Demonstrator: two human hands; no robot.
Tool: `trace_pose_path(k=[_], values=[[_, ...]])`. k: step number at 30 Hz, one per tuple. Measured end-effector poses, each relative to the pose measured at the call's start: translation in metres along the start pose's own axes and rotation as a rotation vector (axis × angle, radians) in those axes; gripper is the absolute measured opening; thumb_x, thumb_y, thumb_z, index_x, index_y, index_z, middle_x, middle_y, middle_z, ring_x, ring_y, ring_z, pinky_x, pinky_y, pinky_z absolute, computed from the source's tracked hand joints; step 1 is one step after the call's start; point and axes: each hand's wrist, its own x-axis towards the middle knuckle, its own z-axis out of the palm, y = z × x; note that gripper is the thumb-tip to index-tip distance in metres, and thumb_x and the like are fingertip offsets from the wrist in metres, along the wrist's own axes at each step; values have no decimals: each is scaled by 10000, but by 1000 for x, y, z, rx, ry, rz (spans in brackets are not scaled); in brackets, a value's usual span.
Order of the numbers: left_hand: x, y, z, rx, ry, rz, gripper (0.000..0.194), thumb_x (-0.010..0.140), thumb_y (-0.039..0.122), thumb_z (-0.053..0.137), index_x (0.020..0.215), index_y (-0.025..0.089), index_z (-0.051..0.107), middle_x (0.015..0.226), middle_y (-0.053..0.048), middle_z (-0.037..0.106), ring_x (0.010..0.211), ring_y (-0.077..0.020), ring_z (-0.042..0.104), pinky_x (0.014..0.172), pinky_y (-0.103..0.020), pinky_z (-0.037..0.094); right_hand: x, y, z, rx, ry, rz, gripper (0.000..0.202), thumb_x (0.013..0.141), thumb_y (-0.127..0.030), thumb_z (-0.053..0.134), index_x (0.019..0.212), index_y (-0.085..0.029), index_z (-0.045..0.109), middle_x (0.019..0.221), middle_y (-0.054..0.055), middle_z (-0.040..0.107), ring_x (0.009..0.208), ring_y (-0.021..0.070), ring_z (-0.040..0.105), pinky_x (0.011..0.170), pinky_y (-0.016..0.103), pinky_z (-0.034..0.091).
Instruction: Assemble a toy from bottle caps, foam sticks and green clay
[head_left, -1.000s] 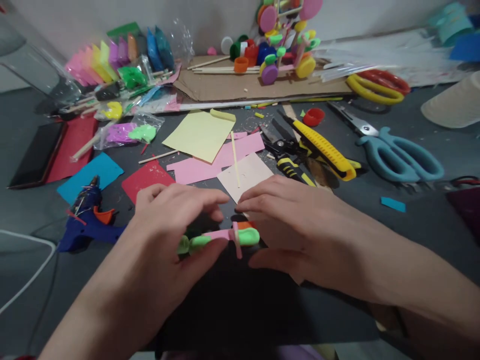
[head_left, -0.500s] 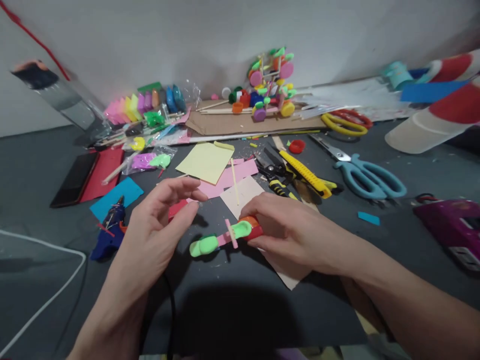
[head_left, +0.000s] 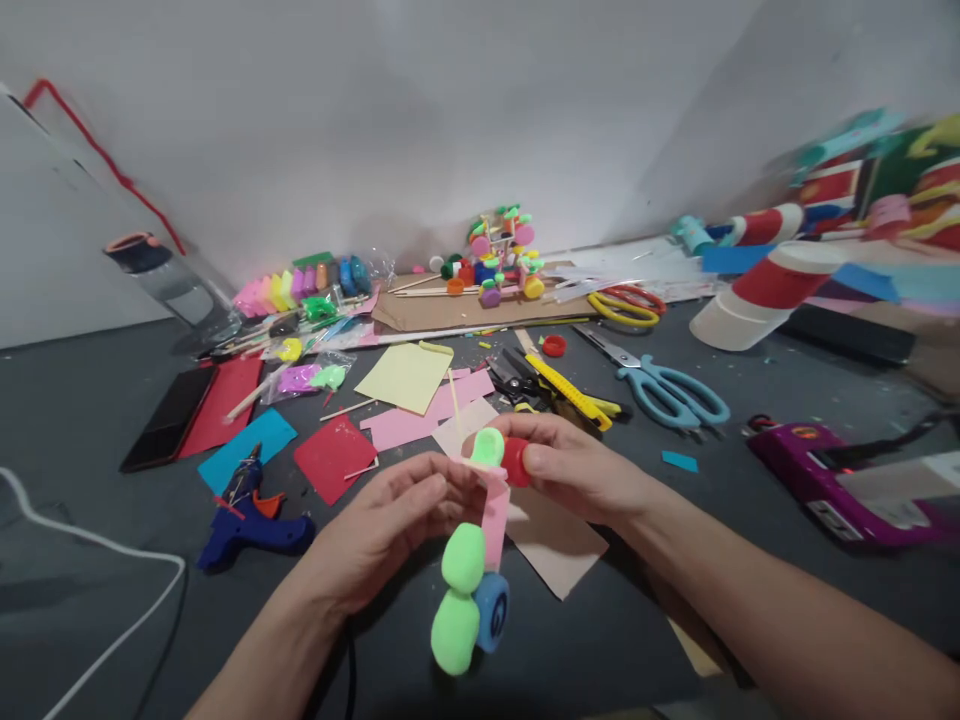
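Note:
A small model (head_left: 495,520) made of a pink strip, bright green foam pieces and a blue cap is held up above the dark table. My right hand (head_left: 574,462) grips its red cap (head_left: 515,461) between thumb and fingers. My left hand (head_left: 412,510) has its fingers curled round the pink crosspiece beside the green cup-shaped piece. Two rounded green lumps and the blue cap hang toward me at the lower end. Beige card (head_left: 559,545) lies beneath the right hand.
A blue glue gun (head_left: 251,515), red card (head_left: 335,458) and phone (head_left: 169,418) lie left. Yellow cutter (head_left: 570,390), blue scissors (head_left: 667,390) and purple device (head_left: 832,480) are right. Paper cups (head_left: 765,298) stand behind; a similar colourful model (head_left: 502,255) is by the wall.
My left hand has moved from beside the model to its pink crosspiece. The model has swung so its green lumps point toward me, and the blue cap shows. The head view has tilted up.

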Motion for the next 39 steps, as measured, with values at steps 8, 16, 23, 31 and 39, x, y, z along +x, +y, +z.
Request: trace_pose_path(k=[8, 16, 23, 31, 39], values=[[6, -16, 12, -276, -166, -99, 309, 846, 425, 813, 1000, 157, 796, 1001, -145, 834, 838, -218, 799, 785, -304, 631, -3, 5, 19, 231, -32, 77, 677, 757, -592, 837, 1222, -122, 693, 1012, 96, 719, 879, 172, 672, 802, 301, 549], [4, -21, 17, -432, -177, -75, 189, 838, 309, 832, 934, 150, 795, 898, -76, 822, 704, -141, 776, 660, -196, 629, -1, 15, 27, 317, -81, 125, 656, 836, -521, 789, 1290, -70, 645, 556, -64, 558, 484, 91, 531, 548, 222, 472], [2, -22, 23, -502, -258, -83, 343, 780, 421, 874, 958, 140, 792, 901, -75, 810, 670, -141, 770, 631, -200, 627, -1, 7, 31, 322, -105, 188, 713, 788, -568, 812, 1332, -131, 664, 720, 4, 668, 670, 128, 631, 727, 254, 543], [4, -36, 13, -440, -266, -122, 511, 793, 614, 788, 833, 105, 771, 566, -44, 701, 464, -110, 659, 451, -138, 496, 2, 8, 33, 176, -49, 165, 639, 784, -605, 807, 1223, -147, 728, 989, 73, 741, 833, 150, 689, 754, 263, 559], [8, -29, 3, -384, -121, -133, 418, 843, 541, 785, 1037, 196, 652, 664, 25, 735, 472, -101, 667, 474, -155, 480, -7, 7, 30, -628, 363, -506, 195, 864, -270, 811, 1029, -268, 708, 1099, -2, 714, 1070, 154, 659, 966, 296, 504]])
